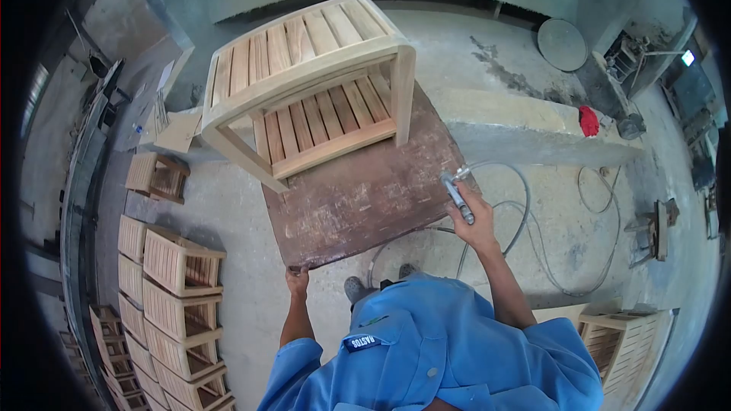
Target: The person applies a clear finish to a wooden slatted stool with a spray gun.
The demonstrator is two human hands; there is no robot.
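A slatted wooden stool with a lower shelf (304, 49) stands upright on a worn brown board (365, 198). My left hand (298, 280) grips the board's near left corner, its fingers closed at the edge. Near the board's right edge, my right hand (474, 221) is wrapped round a metal spray gun (458, 199), which has a hose attached. The gun's head points up and to the left, apart from the stool.
Rows of similar stools (183, 320) stand on the floor at the left, with more slatted furniture (620, 342) at lower right. A hose (525, 221) loops over the floor. Behind the board runs a low concrete ledge (518, 133) bearing a red cloth (588, 121).
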